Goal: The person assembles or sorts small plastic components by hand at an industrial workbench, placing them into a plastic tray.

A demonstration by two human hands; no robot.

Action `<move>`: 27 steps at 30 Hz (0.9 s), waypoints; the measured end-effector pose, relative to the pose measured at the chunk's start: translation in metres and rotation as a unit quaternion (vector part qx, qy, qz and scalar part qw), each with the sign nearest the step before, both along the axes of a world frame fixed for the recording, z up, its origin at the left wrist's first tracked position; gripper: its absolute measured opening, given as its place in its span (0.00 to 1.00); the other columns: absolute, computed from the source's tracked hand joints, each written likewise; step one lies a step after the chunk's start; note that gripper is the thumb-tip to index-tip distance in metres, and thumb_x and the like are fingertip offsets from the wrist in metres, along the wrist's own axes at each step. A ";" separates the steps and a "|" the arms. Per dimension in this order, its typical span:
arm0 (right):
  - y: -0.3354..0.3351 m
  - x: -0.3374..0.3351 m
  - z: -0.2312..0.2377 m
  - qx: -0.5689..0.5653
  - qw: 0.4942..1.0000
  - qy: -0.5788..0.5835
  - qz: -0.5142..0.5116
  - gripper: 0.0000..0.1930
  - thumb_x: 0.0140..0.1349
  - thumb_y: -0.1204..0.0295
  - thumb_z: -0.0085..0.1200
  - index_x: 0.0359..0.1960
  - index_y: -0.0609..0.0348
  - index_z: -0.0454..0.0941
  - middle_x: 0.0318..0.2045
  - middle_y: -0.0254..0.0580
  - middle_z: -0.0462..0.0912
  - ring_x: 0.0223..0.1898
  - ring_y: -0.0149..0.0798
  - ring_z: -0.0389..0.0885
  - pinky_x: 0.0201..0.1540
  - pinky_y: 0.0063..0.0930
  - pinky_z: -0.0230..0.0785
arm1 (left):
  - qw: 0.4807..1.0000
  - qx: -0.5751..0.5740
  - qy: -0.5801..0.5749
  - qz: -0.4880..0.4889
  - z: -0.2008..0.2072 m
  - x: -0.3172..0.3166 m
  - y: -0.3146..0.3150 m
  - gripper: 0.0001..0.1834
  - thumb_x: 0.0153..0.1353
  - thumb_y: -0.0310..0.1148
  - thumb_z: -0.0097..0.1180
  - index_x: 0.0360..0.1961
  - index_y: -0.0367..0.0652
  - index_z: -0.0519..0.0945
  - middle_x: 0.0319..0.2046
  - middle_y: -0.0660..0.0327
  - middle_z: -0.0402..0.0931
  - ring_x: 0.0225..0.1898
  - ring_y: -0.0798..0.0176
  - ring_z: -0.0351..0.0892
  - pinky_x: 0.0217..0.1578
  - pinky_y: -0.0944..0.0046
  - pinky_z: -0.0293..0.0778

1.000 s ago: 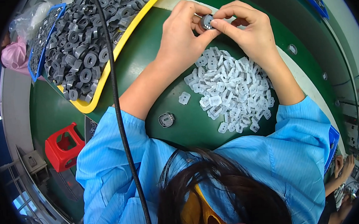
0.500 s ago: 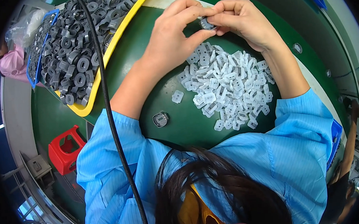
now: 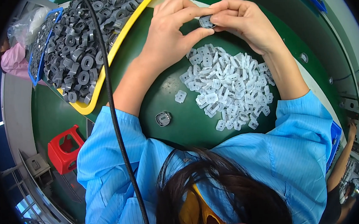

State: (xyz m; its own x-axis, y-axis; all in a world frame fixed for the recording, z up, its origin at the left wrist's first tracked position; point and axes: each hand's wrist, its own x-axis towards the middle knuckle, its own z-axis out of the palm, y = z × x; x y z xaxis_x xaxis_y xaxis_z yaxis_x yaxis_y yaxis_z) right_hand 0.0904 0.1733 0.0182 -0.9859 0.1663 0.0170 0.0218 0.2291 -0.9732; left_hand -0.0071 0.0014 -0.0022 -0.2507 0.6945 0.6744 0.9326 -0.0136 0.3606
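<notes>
At the far side of the green table, both hands meet on one small round grey plastic part [image 3: 206, 22]. My left hand [image 3: 170, 28] grips it from the left, between thumb and fingers. From the other side, the thumb and fingertips of my right hand [image 3: 239, 22] press on it. Whether a smaller piece sits between the right fingertips is hidden. Just below the hands spreads a heap of translucent white plastic pieces [image 3: 231, 88] with small holes. One loose white piece [image 3: 180, 96] lies left of the heap. Nearer to me is a single grey round part [image 3: 163, 118].
A yellow-rimmed tray [image 3: 89, 107] full of grey ring-shaped parts [image 3: 83, 78] stands at the left. Beyond it is a blue tray [image 3: 44, 44]. A black cable [image 3: 115, 116] hangs across the view. A red stool [image 3: 64, 150] stands lower left. Other people are at both sides.
The grey part has turned slightly in my fingers, showing more of its flat face. Both hands stay in nearly the same place. The view has shifted a little.
</notes>
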 end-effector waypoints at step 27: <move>-0.033 0.017 0.004 0.314 0.913 0.180 0.189 0.16 0.49 0.65 0.64 0.38 0.58 0.79 0.38 0.42 0.78 0.45 0.45 0.75 0.49 0.34 0.68 | 0.979 -0.182 -0.076 -0.057 0.006 0.086 -0.115 0.17 0.44 0.36 0.67 0.33 0.42 0.76 0.32 0.59 0.71 0.32 0.56 0.72 0.34 0.61 0.70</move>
State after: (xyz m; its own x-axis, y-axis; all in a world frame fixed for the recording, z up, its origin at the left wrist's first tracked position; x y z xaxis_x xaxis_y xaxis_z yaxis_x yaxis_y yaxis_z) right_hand 0.1074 0.1399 0.0221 -0.8823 -0.3392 0.3263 -0.4701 0.6692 -0.5754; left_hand 0.0790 -0.1134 0.0035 -0.2353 0.9115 0.3373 0.8680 0.0410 0.4948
